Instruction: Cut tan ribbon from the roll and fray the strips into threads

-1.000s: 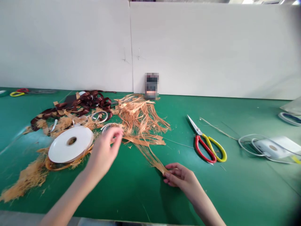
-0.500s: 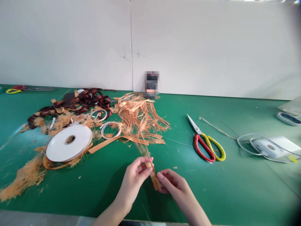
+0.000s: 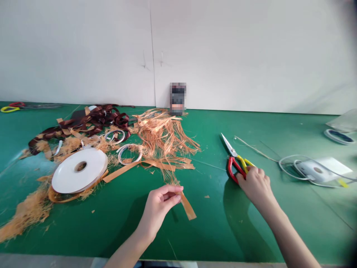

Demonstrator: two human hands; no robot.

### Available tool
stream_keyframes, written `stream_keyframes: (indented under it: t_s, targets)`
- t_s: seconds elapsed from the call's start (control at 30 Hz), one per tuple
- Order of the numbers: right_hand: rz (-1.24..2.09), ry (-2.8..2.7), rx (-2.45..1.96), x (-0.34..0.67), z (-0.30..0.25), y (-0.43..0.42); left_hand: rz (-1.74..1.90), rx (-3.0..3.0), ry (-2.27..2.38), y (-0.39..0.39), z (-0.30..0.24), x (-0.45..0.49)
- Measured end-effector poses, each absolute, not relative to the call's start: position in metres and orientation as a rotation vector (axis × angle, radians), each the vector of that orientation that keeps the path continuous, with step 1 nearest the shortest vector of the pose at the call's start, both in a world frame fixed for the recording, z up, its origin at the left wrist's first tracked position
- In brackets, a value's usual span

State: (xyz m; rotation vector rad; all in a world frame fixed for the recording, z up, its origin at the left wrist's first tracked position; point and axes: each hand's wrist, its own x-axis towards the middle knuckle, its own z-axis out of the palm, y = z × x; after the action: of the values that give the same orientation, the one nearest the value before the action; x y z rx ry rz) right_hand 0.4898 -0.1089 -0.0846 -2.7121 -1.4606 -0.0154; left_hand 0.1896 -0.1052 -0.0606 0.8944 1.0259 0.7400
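Note:
Between the thumb and fingers of my left hand (image 3: 163, 203) is a short piece of tan ribbon (image 3: 188, 207). Its flat end points down to the right, and frayed threads spread from the far end. My right hand (image 3: 256, 183) is on the handles of a pair of scissors (image 3: 232, 165) with one red and one yellow loop. The scissors lie on the green table, blades pointing away to the upper left. My fingers hide part of the yellow loop. Beyond my left hand lies a bundle of frayed tan ribbon strips (image 3: 160, 134).
A white spool (image 3: 65, 172) of tan ribbon lies at left, among frayed thread scraps (image 3: 26, 212) and dark brown ribbon (image 3: 96, 123). Another pair of scissors (image 3: 16, 107) is at far left. A white device with a cable (image 3: 323, 170) sits right. A pixelated object (image 3: 177, 98) leans on the wall.
My right hand has let go of the ribbon piece and moved right onto the scissors' handles. My left hand still pinches the ribbon, whose end now hangs free.

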Motion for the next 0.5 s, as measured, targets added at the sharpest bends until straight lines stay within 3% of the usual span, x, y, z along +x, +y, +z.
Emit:
stream_keyframes:
  t_s: [0.13,0.23,0.37,0.5]
  targets:
    - [0.402,-1.212,-2.804,0.508,-0.073,-0.09,0.633,1.003,1.008,-0.1,-0.057,0.194]
    - [0.531,-1.151,-2.768,0.516,-0.068,-0.085,0.536,1.102,0.965,-0.096,-0.054,0.198]
    - [0.429,-1.059,-2.726,0.519,-0.065,-0.095,0.582,1.057,0.964,-0.091,-0.049,0.203]
    - [0.051,-0.973,-2.519,0.514,-0.049,-0.114,0.753,0.933,1.011,-0.084,-0.044,0.207]
